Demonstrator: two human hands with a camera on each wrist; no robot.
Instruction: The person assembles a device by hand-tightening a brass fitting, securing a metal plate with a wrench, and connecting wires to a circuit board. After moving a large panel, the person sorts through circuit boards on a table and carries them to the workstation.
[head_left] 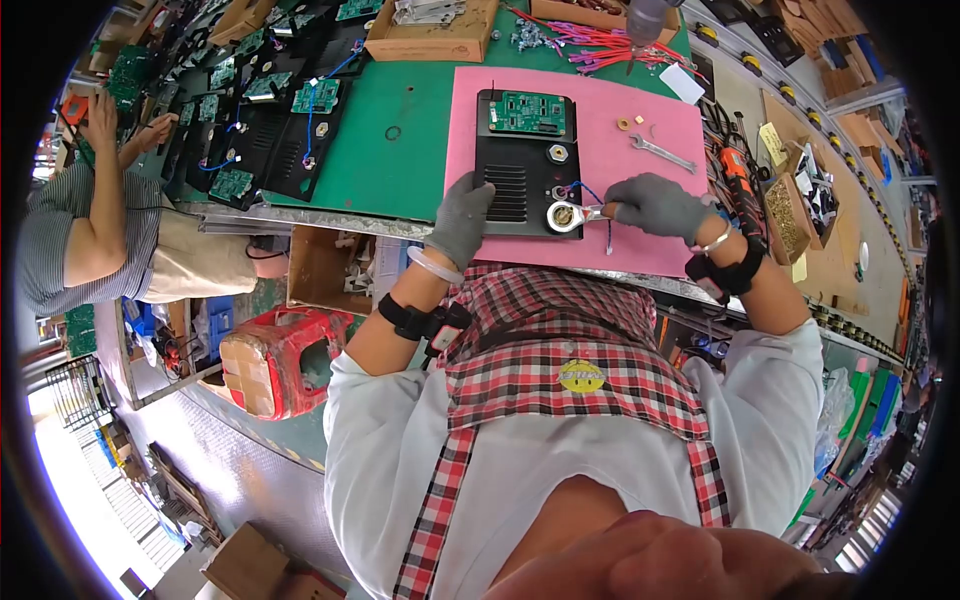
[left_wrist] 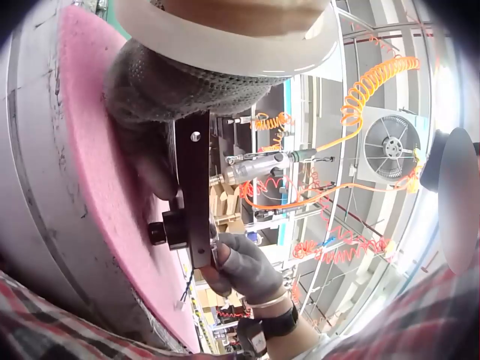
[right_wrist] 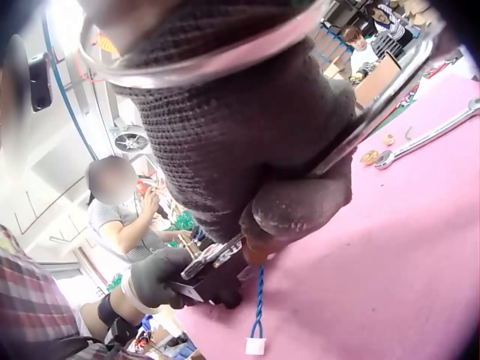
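Note:
A black metal panel (head_left: 505,158) with slots, a green circuit board (head_left: 527,114) and round metal fittings lies over the pink mat (head_left: 625,100). My grey-gloved left hand (head_left: 463,217) grips its left edge, thumb on top. In the right hand (head_left: 658,207), also gloved, is a ratchet ring wrench (head_left: 564,216); its ring end surrounds a fitting at the panel's lower right corner. The left wrist view has the panel (left_wrist: 196,191) edge-on, a black fitting (left_wrist: 175,228) projecting from its underside. Twisted blue wires (right_wrist: 260,300) with a white connector hang beside the right hand.
A combination wrench (head_left: 663,153) and small brass rings (head_left: 623,124) lie on the mat's right side. Red and purple wires (head_left: 610,42) sit beyond, under a hanging power driver (head_left: 646,20). More panels with boards (head_left: 290,120) cover the bench at left, where another person (head_left: 100,215) works.

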